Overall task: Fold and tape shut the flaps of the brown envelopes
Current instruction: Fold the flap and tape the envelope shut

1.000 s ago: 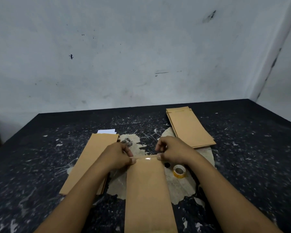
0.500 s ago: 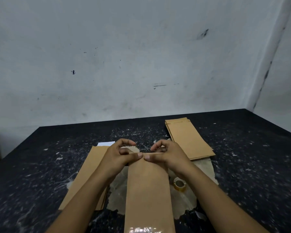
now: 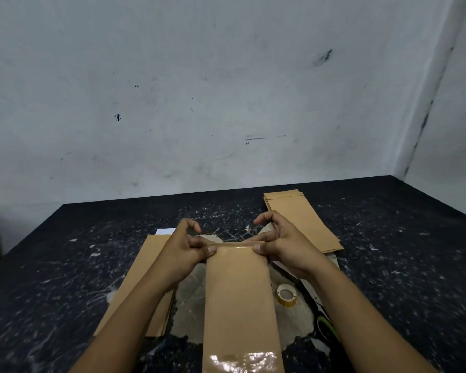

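Note:
A long brown envelope (image 3: 240, 300) lies lengthwise in front of me, its far end lifted off the table. My left hand (image 3: 184, 250) pinches its far left corner and my right hand (image 3: 283, 244) pinches the far right corner, thumbs on top of the folded, taped flap. Shiny clear tape also covers its near end (image 3: 242, 362). A small roll of tape (image 3: 286, 294) lies on the table just right of the envelope.
One pile of brown envelopes (image 3: 145, 275) lies to the left under my left forearm, another pile (image 3: 304, 219) at the back right. A white sheet corner (image 3: 166, 232) peeks out behind the left pile. The black speckled table (image 3: 388, 265) meets a grey wall.
My thumbs met at the middle of the flap, then slid apart to its two corners. The envelope's far end has risen off the table, and the view has tilted up.

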Tool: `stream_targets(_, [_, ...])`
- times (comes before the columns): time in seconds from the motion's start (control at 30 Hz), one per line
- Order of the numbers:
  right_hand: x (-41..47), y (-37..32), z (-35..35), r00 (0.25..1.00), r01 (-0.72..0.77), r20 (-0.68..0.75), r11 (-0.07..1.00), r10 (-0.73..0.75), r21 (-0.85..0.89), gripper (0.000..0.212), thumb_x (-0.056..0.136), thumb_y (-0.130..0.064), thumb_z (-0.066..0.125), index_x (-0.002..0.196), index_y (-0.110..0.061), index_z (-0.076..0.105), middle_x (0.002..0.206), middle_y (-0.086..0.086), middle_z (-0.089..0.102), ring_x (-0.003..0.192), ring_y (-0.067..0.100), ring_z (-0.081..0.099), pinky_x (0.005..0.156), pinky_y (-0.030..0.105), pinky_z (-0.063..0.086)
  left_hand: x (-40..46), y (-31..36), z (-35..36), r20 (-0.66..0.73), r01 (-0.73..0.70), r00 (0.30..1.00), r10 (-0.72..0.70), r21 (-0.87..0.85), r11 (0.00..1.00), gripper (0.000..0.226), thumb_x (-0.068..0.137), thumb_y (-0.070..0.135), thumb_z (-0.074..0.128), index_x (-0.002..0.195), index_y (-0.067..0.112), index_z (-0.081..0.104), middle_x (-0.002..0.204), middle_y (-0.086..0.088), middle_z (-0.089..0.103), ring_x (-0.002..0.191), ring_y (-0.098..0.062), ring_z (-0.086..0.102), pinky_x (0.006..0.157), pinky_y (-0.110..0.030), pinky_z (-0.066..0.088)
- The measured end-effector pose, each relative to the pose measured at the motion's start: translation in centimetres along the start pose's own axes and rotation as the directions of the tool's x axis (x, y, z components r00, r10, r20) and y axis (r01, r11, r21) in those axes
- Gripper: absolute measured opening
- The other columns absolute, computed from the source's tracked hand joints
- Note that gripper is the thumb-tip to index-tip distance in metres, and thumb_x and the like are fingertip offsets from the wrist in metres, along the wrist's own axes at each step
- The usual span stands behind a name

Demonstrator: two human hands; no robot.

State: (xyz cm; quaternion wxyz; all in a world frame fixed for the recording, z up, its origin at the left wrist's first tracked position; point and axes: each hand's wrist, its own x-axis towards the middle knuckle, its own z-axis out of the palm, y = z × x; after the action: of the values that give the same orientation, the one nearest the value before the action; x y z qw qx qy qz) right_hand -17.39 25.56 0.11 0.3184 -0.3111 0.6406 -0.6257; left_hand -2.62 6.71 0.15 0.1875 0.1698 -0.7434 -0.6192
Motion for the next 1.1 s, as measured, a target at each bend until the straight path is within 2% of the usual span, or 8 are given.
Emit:
stream_targets(0.1, [0.2, 0.5, -0.1, 0.999, -0.040, 0.022, 0.998, 0.039, 0.053, 0.045, 0.088, 0.021, 0.053, 0.114, -0.015, 0.048, 0.099, 0.017, 0.077, 0.095, 0.028, 0.070, 0.070, 0.036, 0.053, -0.1, -0.2, -0.3, 0.024, 0.028, 0.999, -0.028, -0.008, 1.000, 0.033, 0.090, -0.010, 0.062, 0.099, 0.012, 0.039, 0.093, -0.041, 0.062, 0.079, -0.027, 0.059, 0.072, -0.036, 0.053])
stream_targets(0.2, [0.2, 1.1, -0.6, 0.998, -0.054, -0.039, 0.997, 0.056, 0.047, 0.042, 0.087, 0.019, 0.055, 0.110, -0.016, 0.051, 0.099, 0.015, 0.077, 0.099, 0.031, 0.068, 0.078, 0.041, 0.053, 0.0, -0.7, -0.6, 0.078, 0.069, 0.995, -0.066, -0.032, 0.997, 0.027, 0.092, -0.006, 0.061, 0.106, 0.009, 0.044, 0.079, -0.021, 0.066, 0.070, -0.019, 0.063, 0.066, -0.029, 0.056])
stream_targets(0.3, [0.0, 1.5, -1.0, 0.995, -0.062, -0.068, 0.994, 0.068, 0.087, 0.039, 0.087, 0.019, 0.057, 0.110, -0.013, 0.051, 0.102, 0.019, 0.074, 0.098, 0.032, 0.068, 0.076, 0.039, 0.055, -0.1, -0.6, -0.3, 0.103, 0.117, 0.989, -0.110, -0.070, 0.991, 0.021, 0.091, 0.006, 0.067, 0.112, 0.008, 0.061, 0.079, -0.010, 0.071, 0.070, -0.018, 0.066, 0.065, -0.029, 0.056])
stream_targets(0.43, [0.1, 1.9, -0.2, 0.998, -0.060, -0.019, 0.996, 0.062, 0.071, 0.038, 0.088, 0.019, 0.055, 0.110, -0.011, 0.049, 0.100, 0.016, 0.077, 0.092, 0.026, 0.071, 0.074, 0.036, 0.056, -0.1, -0.8, 0.3, 0.076, 0.127, 0.989, -0.127, 0.005, 0.992, 0.017, 0.083, 0.022, 0.077, 0.095, 0.008, 0.077, 0.083, -0.006, 0.075, 0.072, -0.014, 0.068, 0.066, -0.026, 0.054])
stream_targets(0.77, [-0.3, 1.2, 0.2, 0.998, -0.055, 0.008, 0.991, 0.054, 0.123, 0.039, 0.089, 0.020, 0.044, 0.114, -0.010, 0.047, 0.111, 0.018, 0.074, 0.092, 0.027, 0.069, 0.066, 0.034, 0.056, 0.6, -1.4, -1.0, 0.143, 0.159, 0.978, -0.150, -0.052, 0.986, 0.015, 0.088, 0.001, 0.069, 0.101, -0.001, 0.074, 0.082, -0.009, 0.074, 0.075, -0.014, 0.070, 0.069, -0.025, 0.057])
stream_targets(0.9, [-0.9, 1.4, 0.7, 0.988, -0.150, 0.060, 0.972, 0.142, 0.181, 0.027, 0.096, 0.003, 0.054, 0.118, -0.012, 0.047, 0.095, 0.014, 0.069, 0.078, 0.022, 0.068, 0.066, 0.040, 0.057, 0.8, -1.6, -1.6, 0.030, 0.134, 0.991, -0.132, -0.074, 0.988, 0.015, 0.091, -0.003, 0.064, 0.100, 0.002, 0.075, 0.079, -0.010, 0.074, 0.070, -0.013, 0.068, 0.063, -0.021, 0.055])
stream_targets(1.03, [-1.9, 1.6, 1.5, 0.940, -0.283, 0.189, 0.958, 0.285, -0.041, 0.016, 0.094, -0.005, 0.066, 0.109, -0.004, 0.061, 0.098, 0.013, 0.074, 0.088, 0.029, 0.072, 0.071, 0.039, 0.061, 1.4, -1.9, -2.8, -0.123, 0.113, 0.984, -0.129, -0.127, 0.985, 0.016, 0.092, -0.003, 0.063, 0.103, 0.000, 0.074, 0.083, -0.012, 0.074, 0.075, -0.020, 0.066, 0.066, -0.024, 0.057])
stream_targets(1.1, [-1.8, 1.6, 2.0, 0.951, -0.275, 0.130, 0.959, 0.282, -0.072, 0.012, 0.092, -0.004, 0.069, 0.102, -0.001, 0.065, 0.094, 0.011, 0.075, 0.084, 0.025, 0.072, 0.069, 0.034, 0.059, 1.5, -1.9, -3.3, -0.172, 0.103, 0.976, -0.136, -0.186, 0.977, 0.015, 0.092, 0.003, 0.065, 0.105, 0.002, 0.073, 0.091, -0.012, 0.076, 0.081, -0.021, 0.071, 0.069, -0.024, 0.059])
